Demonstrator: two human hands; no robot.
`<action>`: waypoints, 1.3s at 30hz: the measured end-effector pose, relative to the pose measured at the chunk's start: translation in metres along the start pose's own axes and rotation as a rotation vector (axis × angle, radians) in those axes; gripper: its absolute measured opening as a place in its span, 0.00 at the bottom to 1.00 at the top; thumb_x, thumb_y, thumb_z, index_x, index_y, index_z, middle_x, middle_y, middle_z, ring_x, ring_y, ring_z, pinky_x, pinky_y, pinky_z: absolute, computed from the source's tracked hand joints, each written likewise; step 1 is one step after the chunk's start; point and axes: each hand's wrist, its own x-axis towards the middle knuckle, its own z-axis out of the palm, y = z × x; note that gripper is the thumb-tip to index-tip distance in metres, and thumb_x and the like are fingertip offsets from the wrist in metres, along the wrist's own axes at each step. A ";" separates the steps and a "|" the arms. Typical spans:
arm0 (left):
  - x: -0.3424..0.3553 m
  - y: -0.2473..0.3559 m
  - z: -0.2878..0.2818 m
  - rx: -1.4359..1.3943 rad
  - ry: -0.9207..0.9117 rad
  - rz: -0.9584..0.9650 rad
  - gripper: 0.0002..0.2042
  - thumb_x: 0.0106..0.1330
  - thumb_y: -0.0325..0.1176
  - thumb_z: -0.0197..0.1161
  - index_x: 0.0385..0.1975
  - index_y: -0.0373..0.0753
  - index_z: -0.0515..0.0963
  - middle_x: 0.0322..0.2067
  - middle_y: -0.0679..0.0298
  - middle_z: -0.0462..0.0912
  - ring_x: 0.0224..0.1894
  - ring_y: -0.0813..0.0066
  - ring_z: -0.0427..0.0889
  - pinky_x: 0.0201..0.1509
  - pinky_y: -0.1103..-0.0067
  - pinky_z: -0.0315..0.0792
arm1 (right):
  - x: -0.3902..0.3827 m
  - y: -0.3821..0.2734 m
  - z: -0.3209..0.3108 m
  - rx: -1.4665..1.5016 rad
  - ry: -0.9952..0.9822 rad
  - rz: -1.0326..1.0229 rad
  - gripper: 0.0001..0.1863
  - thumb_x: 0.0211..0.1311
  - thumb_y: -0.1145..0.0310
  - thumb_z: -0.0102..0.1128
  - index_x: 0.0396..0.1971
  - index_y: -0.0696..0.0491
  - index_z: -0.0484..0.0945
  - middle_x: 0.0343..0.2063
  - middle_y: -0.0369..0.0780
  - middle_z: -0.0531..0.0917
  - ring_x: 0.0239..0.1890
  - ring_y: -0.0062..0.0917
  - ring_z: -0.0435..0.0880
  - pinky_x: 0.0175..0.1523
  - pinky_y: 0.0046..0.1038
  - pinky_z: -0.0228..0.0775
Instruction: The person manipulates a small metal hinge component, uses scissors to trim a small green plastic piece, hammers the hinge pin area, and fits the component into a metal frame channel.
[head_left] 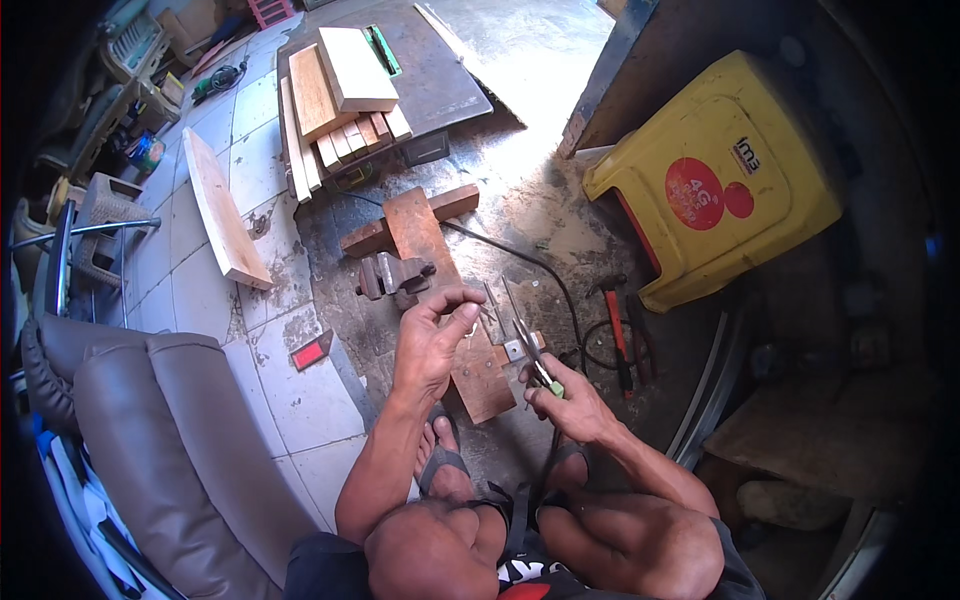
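My left hand (pixel 440 345) is closed in a pinch, with a thin metal rod (pixel 491 300) at its fingertips. My right hand (pixel 572 402) wraps round a dark, pliers-like tool (pixel 536 362) with a bit of green by the grip. A second thin rod (pixel 511 300) rises from the tool's tip. A dark cable hangs below that hand. Under both hands a rusty flat metal bar (pixel 484 392) lies lengthwise over a wooden block (pixel 456 203). A small bench vise (pixel 392 274) stands beside the bar, left of it.
Boards (pixel 357 70) are stacked on a low dark table (pixel 440 95) ahead. A plank (pixel 222 215) leans over the tiles at left, near a red piece (pixel 311 350). A yellow plastic stool (pixel 745 170), a red-handled hammer (pixel 616 335) and black cable (pixel 530 257) are at right. A brown padded seat (pixel 190 450) stands left.
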 end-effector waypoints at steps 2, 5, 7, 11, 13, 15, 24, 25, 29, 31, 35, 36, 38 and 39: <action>-0.003 -0.001 -0.005 -0.079 0.000 -0.016 0.08 0.70 0.27 0.64 0.46 0.32 0.81 0.36 0.64 0.83 0.36 0.80 0.81 0.46 0.81 0.77 | 0.000 0.001 0.000 0.021 0.018 -0.014 0.13 0.65 0.67 0.58 0.47 0.52 0.74 0.28 0.34 0.76 0.31 0.18 0.76 0.39 0.28 0.70; -0.007 0.007 -0.007 -0.343 -0.024 -0.148 0.08 0.71 0.26 0.62 0.46 0.32 0.78 0.36 0.62 0.82 0.35 0.77 0.82 0.46 0.77 0.79 | -0.001 -0.002 0.000 -0.037 0.051 -0.067 0.13 0.64 0.66 0.59 0.47 0.52 0.74 0.29 0.35 0.77 0.33 0.19 0.76 0.41 0.29 0.70; -0.009 0.014 -0.003 -0.439 -0.013 -0.173 0.07 0.72 0.25 0.60 0.46 0.32 0.76 0.36 0.60 0.81 0.36 0.75 0.83 0.46 0.75 0.81 | -0.002 -0.004 0.001 -0.064 0.049 -0.072 0.14 0.64 0.65 0.59 0.48 0.53 0.74 0.30 0.37 0.78 0.34 0.22 0.78 0.43 0.30 0.71; -0.011 0.015 -0.007 -0.301 -0.050 -0.100 0.07 0.69 0.23 0.60 0.45 0.31 0.75 0.41 0.58 0.81 0.38 0.75 0.83 0.46 0.79 0.80 | -0.003 -0.009 0.002 -0.146 0.053 -0.102 0.17 0.63 0.64 0.60 0.49 0.54 0.74 0.31 0.41 0.79 0.36 0.28 0.80 0.45 0.33 0.72; -0.012 0.019 -0.003 -0.209 -0.045 -0.029 0.07 0.69 0.23 0.61 0.43 0.31 0.75 0.41 0.58 0.81 0.39 0.74 0.83 0.46 0.78 0.80 | -0.004 -0.010 0.002 -0.159 0.052 -0.098 0.17 0.63 0.63 0.60 0.49 0.54 0.74 0.32 0.42 0.80 0.37 0.30 0.80 0.46 0.34 0.72; -0.011 0.021 -0.003 -0.200 -0.049 -0.029 0.09 0.68 0.22 0.62 0.45 0.30 0.75 0.41 0.58 0.81 0.40 0.74 0.84 0.48 0.77 0.81 | -0.003 -0.009 -0.001 -0.181 0.059 -0.108 0.17 0.63 0.64 0.60 0.49 0.54 0.74 0.32 0.42 0.80 0.36 0.30 0.80 0.46 0.34 0.72; -0.015 0.023 0.003 -0.260 -0.012 -0.176 0.11 0.68 0.23 0.63 0.47 0.28 0.75 0.41 0.57 0.83 0.40 0.73 0.86 0.47 0.73 0.86 | -0.003 -0.030 0.004 -0.185 0.034 -0.137 0.18 0.61 0.67 0.58 0.49 0.58 0.74 0.36 0.54 0.82 0.41 0.52 0.84 0.48 0.43 0.73; -0.014 0.023 0.005 -0.250 -0.002 -0.189 0.10 0.68 0.23 0.64 0.46 0.28 0.75 0.41 0.57 0.83 0.40 0.73 0.86 0.46 0.74 0.86 | -0.002 -0.031 0.004 -0.173 0.034 -0.134 0.18 0.61 0.67 0.58 0.50 0.58 0.74 0.36 0.54 0.82 0.42 0.52 0.84 0.48 0.43 0.73; -0.015 0.016 0.007 -0.259 0.015 -0.198 0.09 0.68 0.23 0.64 0.45 0.29 0.76 0.40 0.58 0.84 0.40 0.74 0.86 0.47 0.75 0.86 | 0.000 -0.028 0.010 -0.155 0.087 -0.188 0.18 0.60 0.68 0.57 0.50 0.55 0.75 0.32 0.47 0.82 0.36 0.37 0.84 0.46 0.38 0.74; -0.016 0.017 0.008 -0.262 0.022 -0.192 0.09 0.67 0.23 0.65 0.45 0.30 0.76 0.40 0.58 0.84 0.40 0.74 0.86 0.47 0.75 0.86 | 0.001 -0.026 0.013 -0.144 0.103 -0.201 0.18 0.60 0.68 0.57 0.50 0.56 0.75 0.32 0.48 0.82 0.37 0.39 0.84 0.47 0.38 0.74; -0.017 0.014 0.007 -0.241 0.045 -0.191 0.10 0.67 0.24 0.65 0.45 0.29 0.76 0.40 0.57 0.84 0.41 0.74 0.87 0.47 0.75 0.86 | 0.002 -0.026 0.016 -0.178 0.112 -0.180 0.19 0.60 0.69 0.57 0.50 0.56 0.74 0.33 0.50 0.81 0.38 0.42 0.84 0.47 0.40 0.74; -0.017 0.014 0.008 -0.236 0.052 -0.189 0.10 0.67 0.24 0.65 0.45 0.29 0.76 0.40 0.57 0.84 0.41 0.74 0.87 0.47 0.75 0.85 | 0.002 -0.027 0.015 -0.185 0.105 -0.173 0.19 0.60 0.69 0.57 0.51 0.56 0.73 0.33 0.50 0.81 0.38 0.43 0.84 0.47 0.40 0.74; -0.019 0.014 0.008 -0.221 0.064 -0.181 0.10 0.67 0.24 0.65 0.45 0.29 0.76 0.40 0.57 0.84 0.41 0.74 0.87 0.48 0.75 0.85 | 0.003 -0.027 0.017 -0.195 0.101 -0.178 0.18 0.60 0.69 0.57 0.51 0.56 0.73 0.33 0.50 0.81 0.39 0.44 0.84 0.47 0.41 0.74; -0.020 0.014 0.008 -0.212 0.067 -0.174 0.10 0.67 0.24 0.65 0.45 0.29 0.76 0.40 0.57 0.84 0.41 0.74 0.87 0.48 0.75 0.85 | 0.004 -0.024 0.018 -0.199 0.106 -0.192 0.18 0.60 0.69 0.56 0.51 0.56 0.73 0.33 0.51 0.81 0.39 0.44 0.84 0.47 0.41 0.74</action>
